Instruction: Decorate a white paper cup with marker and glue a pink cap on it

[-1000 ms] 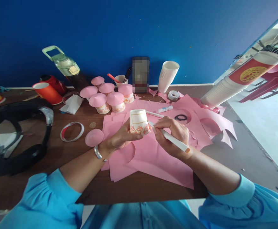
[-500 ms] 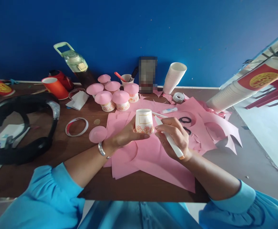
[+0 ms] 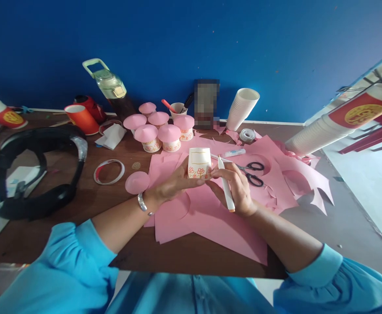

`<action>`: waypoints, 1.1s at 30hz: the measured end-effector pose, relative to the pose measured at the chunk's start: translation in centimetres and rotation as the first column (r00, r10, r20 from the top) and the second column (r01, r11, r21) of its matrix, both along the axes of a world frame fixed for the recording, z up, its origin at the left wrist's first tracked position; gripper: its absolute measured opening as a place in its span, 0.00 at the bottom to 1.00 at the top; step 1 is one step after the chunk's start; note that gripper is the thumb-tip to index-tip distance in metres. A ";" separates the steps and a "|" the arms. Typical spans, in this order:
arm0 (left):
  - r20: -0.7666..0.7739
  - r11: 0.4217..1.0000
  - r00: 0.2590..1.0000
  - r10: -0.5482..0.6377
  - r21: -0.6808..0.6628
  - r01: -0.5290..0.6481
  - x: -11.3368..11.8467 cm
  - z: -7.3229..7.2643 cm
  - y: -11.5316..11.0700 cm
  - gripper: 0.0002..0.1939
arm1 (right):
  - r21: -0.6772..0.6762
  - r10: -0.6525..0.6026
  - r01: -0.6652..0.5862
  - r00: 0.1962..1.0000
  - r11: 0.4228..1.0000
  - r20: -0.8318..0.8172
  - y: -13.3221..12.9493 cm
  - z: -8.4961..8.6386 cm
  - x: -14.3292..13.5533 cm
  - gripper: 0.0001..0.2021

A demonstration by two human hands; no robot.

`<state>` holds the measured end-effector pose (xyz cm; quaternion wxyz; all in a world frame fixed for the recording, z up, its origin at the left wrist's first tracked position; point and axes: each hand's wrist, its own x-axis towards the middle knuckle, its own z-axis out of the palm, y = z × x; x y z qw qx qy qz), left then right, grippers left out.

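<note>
An upside-down white paper cup (image 3: 199, 163) is gripped in my left hand (image 3: 174, 183), above the pink paper sheets (image 3: 223, 226). Orange flowers run around its lower part, and a yellowish rectangle outline is drawn above them. My right hand (image 3: 238, 187) is closed around a white marker (image 3: 226, 187), whose tip points up and away from the cup. Fingertips of that hand touch the cup's lower right side. Black-handled scissors (image 3: 254, 170) lie on the paper just beyond my right hand. A loose pink paper cone (image 3: 137, 182) rests beside my left wrist.
Several cups with pink cone tops (image 3: 169, 134) stand behind the held cup. A roll of tape (image 3: 109, 172) and black headgear (image 3: 40, 209) lie left. Stacked white cups (image 3: 242, 109), a glue stick (image 3: 235, 152) and a tilted cup stack (image 3: 328, 131) are to the right.
The marker has swung more upright in my right hand, and that hand has shifted slightly left, exposing the scissors. The cup has tipped a little. The whole view has shifted slightly.
</note>
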<state>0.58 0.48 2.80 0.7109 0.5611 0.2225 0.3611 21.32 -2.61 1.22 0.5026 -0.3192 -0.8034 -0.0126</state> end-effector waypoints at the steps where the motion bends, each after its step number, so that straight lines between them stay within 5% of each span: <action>1: -0.004 1.000 1.000 -0.003 0.002 0.003 0.1 0.2 0.0 0.23 | 0.001 0.000 0.000 1.000 1.000 0.003 0.0 0.0 0.0 0.16; 7: -0.060 0.998 0.996 0.064 0.002 -0.064 0.6 1.0 -0.2 0.23 | 0.003 0.041 -0.041 0.999 0.999 0.013 0.0 0.2 0.0 0.16; 12: -0.038 0.996 0.997 0.072 0.056 -0.070 0.5 0.3 0.0 0.19 | -0.027 0.021 -0.021 1.000 0.999 -0.014 -0.1 0.5 0.4 0.18; 19: -0.159 0.992 0.983 0.096 0.095 -0.081 0.0 -0.5 0.0 0.32 | -0.008 0.000 0.000 0.999 1.000 -0.032 -0.6 0.9 0.3 0.18; 25: -0.229 0.986 0.966 0.121 0.137 -0.091 0.1 -0.9 0.1 0.24 | 0.136 0.019 -0.023 0.999 0.990 0.035 -0.8 1.1 -0.2 0.12; 33: -0.243 0.978 0.959 0.145 0.182 -0.101 0.1 -0.9 0.0 0.25 | 0.127 0.085 -0.096 0.993 0.987 0.088 -0.8 1.1 -0.1 0.16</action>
